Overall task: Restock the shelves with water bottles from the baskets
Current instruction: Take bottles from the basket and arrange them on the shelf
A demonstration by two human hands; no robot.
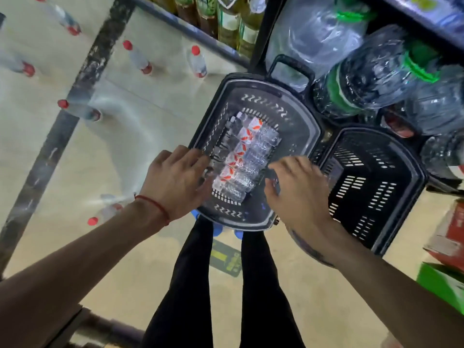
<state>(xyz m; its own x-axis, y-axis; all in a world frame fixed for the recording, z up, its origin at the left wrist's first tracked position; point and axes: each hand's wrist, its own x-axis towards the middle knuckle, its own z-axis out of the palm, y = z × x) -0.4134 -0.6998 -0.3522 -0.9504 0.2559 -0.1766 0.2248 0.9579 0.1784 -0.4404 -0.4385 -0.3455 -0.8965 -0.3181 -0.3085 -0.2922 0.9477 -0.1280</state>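
The basket [305, 114] is black and slotted; its clear bottles [253, 156] carry red-and-white labels [244, 135].

Beige floor [326, 310] runs beside a dark-framed shelf [82, 79].

Clear glossy plastic bottles [241, 162] are gleaming in the centre's black slotted plastic basket [305, 109]; upper left, a scuffed metal rail [96, 61] is showing wear.

Clear water bottles [244, 156], red-and-white labels, lie side by side in the left black basket [296, 114]; second black basket [376, 194] adjoins right.
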